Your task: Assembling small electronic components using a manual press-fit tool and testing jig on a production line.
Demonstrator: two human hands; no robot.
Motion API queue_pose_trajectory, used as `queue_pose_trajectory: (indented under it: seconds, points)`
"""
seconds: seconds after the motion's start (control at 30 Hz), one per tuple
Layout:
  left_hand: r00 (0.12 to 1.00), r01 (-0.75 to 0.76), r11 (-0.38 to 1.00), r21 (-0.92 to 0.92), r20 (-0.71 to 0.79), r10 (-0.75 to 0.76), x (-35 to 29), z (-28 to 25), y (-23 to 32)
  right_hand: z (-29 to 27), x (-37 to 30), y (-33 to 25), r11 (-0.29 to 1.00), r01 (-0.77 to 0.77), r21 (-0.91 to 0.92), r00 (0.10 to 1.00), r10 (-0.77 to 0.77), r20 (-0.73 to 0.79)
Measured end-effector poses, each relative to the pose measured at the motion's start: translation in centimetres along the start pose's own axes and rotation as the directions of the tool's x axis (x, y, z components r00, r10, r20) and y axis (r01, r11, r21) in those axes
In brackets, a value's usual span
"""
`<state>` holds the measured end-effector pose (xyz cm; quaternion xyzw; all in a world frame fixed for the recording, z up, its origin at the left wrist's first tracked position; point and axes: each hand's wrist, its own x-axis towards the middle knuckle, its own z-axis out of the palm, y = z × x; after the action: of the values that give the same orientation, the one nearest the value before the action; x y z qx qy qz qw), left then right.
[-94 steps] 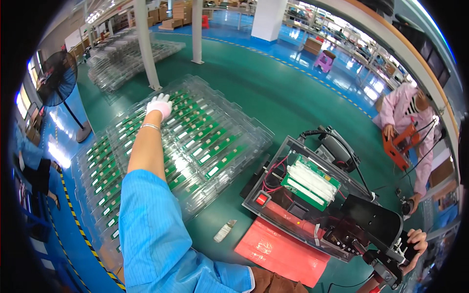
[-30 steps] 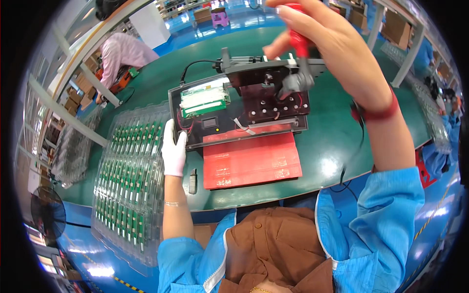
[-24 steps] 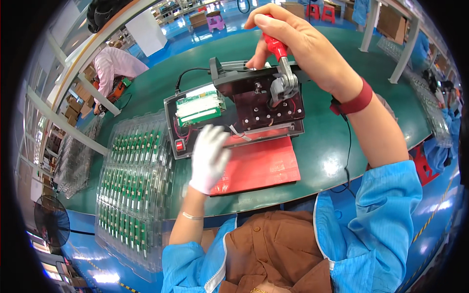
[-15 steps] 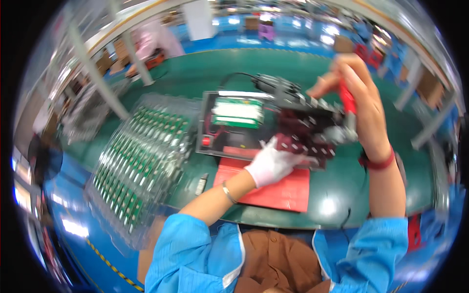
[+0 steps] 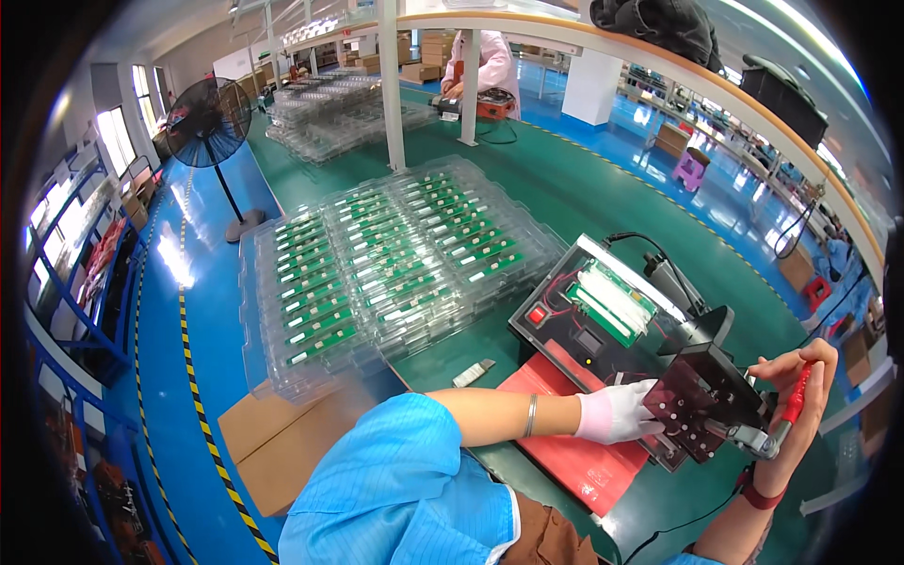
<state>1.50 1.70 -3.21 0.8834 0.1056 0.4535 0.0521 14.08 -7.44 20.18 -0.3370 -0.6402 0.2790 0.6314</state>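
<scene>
My left hand (image 5: 617, 412), in a white glove, reaches to the near edge of a dark test fixture (image 5: 711, 381). Its fingertips go in beside a dark red see-through plate (image 5: 680, 400) and are partly hidden there. My bare right hand (image 5: 799, 414) is closed around the red handle (image 5: 799, 395) of a metal toggle clamp on the fixture's right side; the lever stands raised. Joined to the fixture is a black box (image 5: 556, 334) with a red switch (image 5: 537, 314). A green circuit board with white strips (image 5: 612, 301) lies on top of it.
Stacked clear trays (image 5: 363, 254) of small green boards cover the table's left part. A red mat (image 5: 584, 471) lies under the fixture, with a small pale tube (image 5: 473, 373) nearby. Cardboard (image 5: 292, 443) and a standing fan (image 5: 209, 127) are at the left. Shelf posts (image 5: 390, 89) rise behind.
My view has swung left and tilted, so the fixture sits farther right and more trays show. Both hands stay at the fixture, the right one still at the red handle.
</scene>
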Motion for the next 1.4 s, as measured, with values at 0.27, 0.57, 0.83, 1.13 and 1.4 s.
queue_pose_trajectory:
  seconds: [0.27, 0.57, 0.83, 1.13, 1.4]
  points:
    - [0.884, 0.463, 0.643, -0.610, 0.265, -0.385, 1.9, -2.9, 0.8, 0.1, 0.1, 0.1, 0.999, 0.035, -0.023, 0.999, -0.035, -0.012]
    - [0.995, 0.055, 0.987, -0.153, 0.089, -0.041, -7.3, -10.3, 3.6, -0.1, 0.2, 0.7, 0.994, 0.068, -0.083, 0.995, -0.073, -0.061]
    - [0.588, 0.808, 0.572, 0.139, -0.238, -0.773, -9.2, -32.5, 3.9, -1.0, -0.1, 1.2, 0.991, 0.095, -0.097, 0.992, -0.102, -0.075]
    - [-0.107, 0.861, 0.347, -0.372, -0.799, -0.592, -20.7, -59.3, -4.9, 0.7, 0.3, 0.5, 0.992, 0.102, -0.074, 0.992, -0.107, -0.068]
    - [0.465, 0.759, 0.146, 0.635, -0.371, -0.804, -17.2, -52.4, -7.8, 0.3, 0.3, 1.1, 0.990, 0.128, -0.057, 0.990, -0.132, -0.059]
